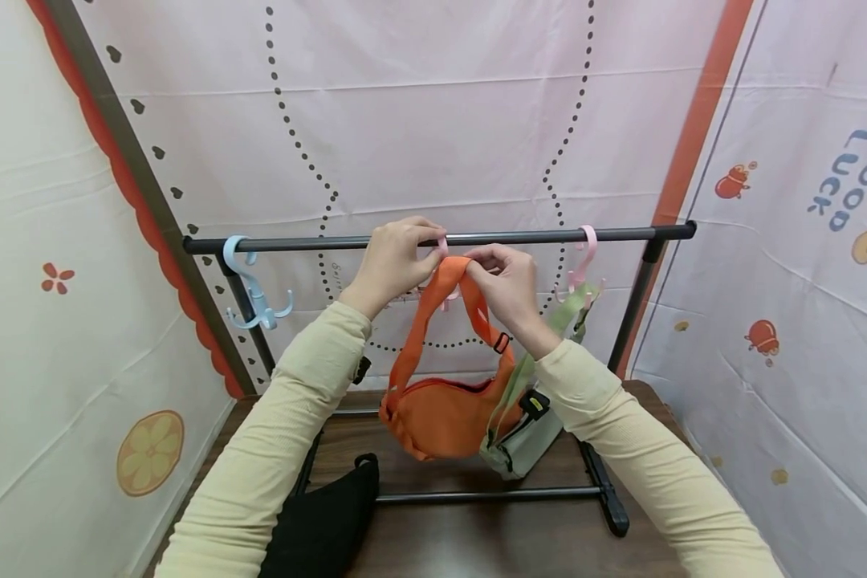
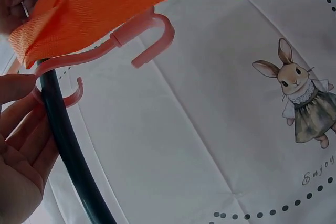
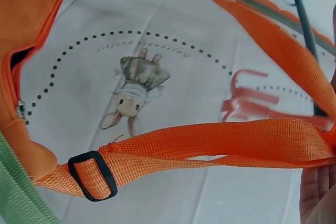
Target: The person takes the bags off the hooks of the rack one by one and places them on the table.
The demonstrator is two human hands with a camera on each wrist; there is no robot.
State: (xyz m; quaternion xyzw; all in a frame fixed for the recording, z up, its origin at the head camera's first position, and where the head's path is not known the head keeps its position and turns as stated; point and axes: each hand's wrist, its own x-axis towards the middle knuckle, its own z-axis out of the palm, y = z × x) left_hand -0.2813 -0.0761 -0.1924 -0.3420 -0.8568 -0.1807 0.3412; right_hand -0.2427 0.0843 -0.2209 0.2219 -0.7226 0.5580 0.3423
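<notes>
- Pale yellow sleeves reached up on both sides of an orange bag, which hung below the black rail.
- Its zip gaped partway; I couldn't see what was inside.
- Right hand: pinching the top of the orange strap.
- Left hand: gripping a pink hook at the rail; whether the strap sat on it, I couldn't tell.
- Overlapping the orange bag, a green bag hung from another pink hook, its contents hidden.
- Lower left lay something black and fabric.
</notes>
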